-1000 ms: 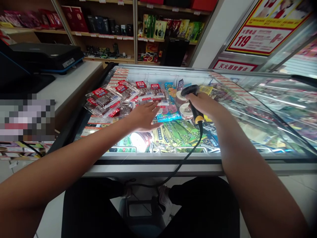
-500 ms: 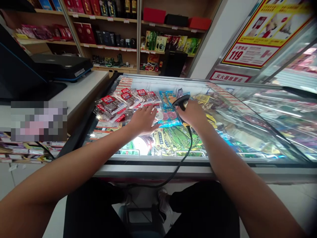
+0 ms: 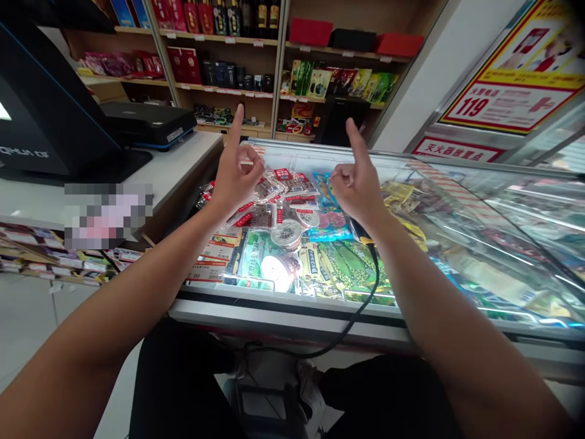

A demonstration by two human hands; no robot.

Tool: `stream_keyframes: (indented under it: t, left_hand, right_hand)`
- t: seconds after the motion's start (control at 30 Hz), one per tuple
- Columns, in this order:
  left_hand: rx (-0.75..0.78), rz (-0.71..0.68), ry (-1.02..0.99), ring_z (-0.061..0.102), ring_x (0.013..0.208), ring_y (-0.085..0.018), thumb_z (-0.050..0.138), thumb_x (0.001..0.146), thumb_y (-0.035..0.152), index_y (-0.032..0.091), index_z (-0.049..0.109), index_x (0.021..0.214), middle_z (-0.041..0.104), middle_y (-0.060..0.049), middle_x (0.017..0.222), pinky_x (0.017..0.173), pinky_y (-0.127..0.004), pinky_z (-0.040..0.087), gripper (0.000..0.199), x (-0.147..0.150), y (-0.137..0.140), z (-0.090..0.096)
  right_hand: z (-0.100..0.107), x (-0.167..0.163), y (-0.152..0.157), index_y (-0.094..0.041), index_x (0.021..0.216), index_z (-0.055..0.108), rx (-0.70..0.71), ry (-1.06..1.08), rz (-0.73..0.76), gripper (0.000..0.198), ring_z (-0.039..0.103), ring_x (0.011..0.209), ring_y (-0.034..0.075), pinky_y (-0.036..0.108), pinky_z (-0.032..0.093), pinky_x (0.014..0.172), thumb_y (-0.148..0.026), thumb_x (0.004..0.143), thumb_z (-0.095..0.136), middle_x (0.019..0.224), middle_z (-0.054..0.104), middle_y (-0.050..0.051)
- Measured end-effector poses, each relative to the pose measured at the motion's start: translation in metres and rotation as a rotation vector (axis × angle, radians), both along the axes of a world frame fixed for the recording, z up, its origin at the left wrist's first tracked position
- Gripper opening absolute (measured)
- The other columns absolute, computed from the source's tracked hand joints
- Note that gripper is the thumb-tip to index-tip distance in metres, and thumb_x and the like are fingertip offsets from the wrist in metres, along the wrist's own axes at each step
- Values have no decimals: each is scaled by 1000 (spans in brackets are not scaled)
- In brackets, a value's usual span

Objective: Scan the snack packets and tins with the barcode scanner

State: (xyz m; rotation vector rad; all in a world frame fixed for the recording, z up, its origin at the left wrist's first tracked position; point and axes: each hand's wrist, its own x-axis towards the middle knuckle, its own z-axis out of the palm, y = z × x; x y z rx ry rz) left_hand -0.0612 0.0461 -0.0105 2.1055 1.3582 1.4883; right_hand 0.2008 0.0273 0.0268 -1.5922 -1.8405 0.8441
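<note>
Both hands are raised above the glass top of a display freezer point(image 3: 292, 311), holding nothing. My left hand point(image 3: 235, 180) points its index finger up, the other fingers curled in against the thumb. My right hand point(image 3: 359, 183) makes the same shape. Behind and below the right wrist lies a black and yellow handheld scanner point(image 3: 364, 236), mostly hidden, its black cable point(image 3: 372, 286) hanging over the front edge. Several clear packets with red labels point(image 3: 297, 185) lie on the glass around the left hand. Tubs point(image 3: 287, 233) and a blue packet point(image 3: 331, 228) show nearby.
A white counter point(image 3: 183, 155) at the left carries a black screen terminal point(image 3: 50, 116) and a flat black device point(image 3: 146, 122). Stocked shelves point(image 3: 228, 42) stand behind the freezer. Price cards point(image 3: 212, 259) lie under the glass, and a sign point(image 3: 516, 91) hangs at the right.
My right hand has let go of the scanner and risen. My left hand has lifted off the packets. Both now point an index finger up, and the view has shifted slightly left.
</note>
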Motion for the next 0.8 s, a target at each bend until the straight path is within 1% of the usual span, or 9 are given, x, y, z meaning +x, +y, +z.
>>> stream_keyframes:
  t: [0.07, 0.17, 0.3, 0.43, 0.53, 0.6, 0.67, 0.73, 0.8]
  left_hand:
    - [-15, -19, 55, 66, 90, -20, 47, 103, 46, 35, -17, 168, 69, -11, 122, 67, -32, 58, 92, -1, 2, -3]
    - [-34, -27, 113, 64, 89, -19, 45, 103, 43, 39, -16, 168, 67, -11, 127, 65, -30, 57, 90, 0, 2, -8]
    - [-71, -63, 36, 62, 79, -16, 52, 102, 39, 40, -9, 169, 67, -7, 111, 60, -28, 54, 91, 1, 5, -12]
    - [-54, -199, -159, 55, 66, -13, 66, 94, 29, 37, 21, 168, 66, -4, 94, 53, -24, 46, 87, 4, 7, -13]
    - [-75, -276, -285, 49, 56, -10, 72, 88, 25, 35, 48, 154, 63, 0, 82, 49, -22, 42, 71, 7, 7, -12]
    - [-121, -318, -407, 46, 52, -9, 74, 86, 27, 30, 68, 129, 59, 1, 75, 47, -22, 39, 43, 9, 6, -9]
    - [-234, -448, -571, 41, 47, -7, 68, 91, 38, 22, 72, 87, 49, 2, 63, 43, -23, 33, 17, 9, 4, -3]
    - [-418, -608, -725, 33, 41, -7, 52, 98, 58, 19, 54, 57, 36, 2, 53, 41, -23, 29, 57, 7, 0, 6]
    - [-593, -661, -853, 29, 37, -7, 33, 99, 76, 20, 42, 50, 27, 3, 47, 39, -25, 29, 74, 5, -6, 14]
  right_hand:
    - [-12, -1, 0, -35, 173, 7, 156, -34, -25, 94, 60, 71, 23, 33, 46, 59, -34, 92, 54, 97, 72, 4]
    - [-22, 3, -1, -36, 173, 7, 221, -66, -32, 93, 59, 70, 22, 32, 47, 61, -32, 93, 53, 97, 71, 4]
    - [-27, 14, 3, -33, 174, 7, 336, -54, 6, 90, 51, 63, 21, 31, 44, 58, -31, 95, 50, 81, 66, 2]
    - [-37, 20, 16, -32, 172, 17, 433, 74, 115, 87, 40, 54, 20, 32, 37, 53, -31, 93, 54, 65, 51, -3]
    - [-40, 21, 26, -32, 155, 46, 484, 257, 171, 68, 35, 52, 18, 32, 31, 51, -35, 90, 64, 61, 45, -4]
    - [-35, 24, 27, -30, 117, 70, 418, 444, 209, 33, 31, 50, 16, 32, 29, 51, -48, 90, 66, 56, 40, -4]
    - [-25, 29, 25, -28, 74, 65, 245, 647, 316, 47, 27, 49, 15, 33, 30, 52, -70, 93, 54, 50, 31, -3]
    - [-15, 37, 22, -27, 56, 47, 59, 803, 445, 69, 23, 49, 15, 35, 32, 53, -88, 88, 41, 47, 22, -3]
    - [-8, 44, 20, -26, 54, 36, -59, 925, 520, 74, 20, 49, 15, 34, 32, 52, -96, 80, 42, 46, 16, -4]
